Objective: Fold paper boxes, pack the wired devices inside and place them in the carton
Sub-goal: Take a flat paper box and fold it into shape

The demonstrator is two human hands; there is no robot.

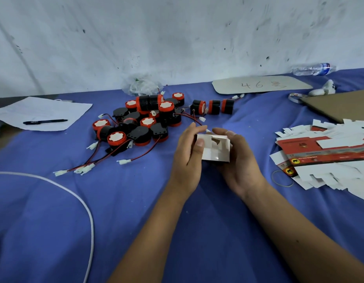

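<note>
- White cable [83,203] is curving over the blue cloth [44,231], nearest.
- Left hand [188,158] and right hand [241,162] are gripping a small paper box [214,149] from either side, above the cloth.
- Flat box blanks [328,158] are lying right.
- Wired devices [144,119] are lying heaped beyond.
- Pen [45,121] is resting on paper [42,113], far left.

1. A white wall [177,37], scuffed and flecked with dark marks, fills the upper half of the view
2. Below it lies a tabletop [44,221] covered in rumpled blue cloth; the light is soft and even
</note>
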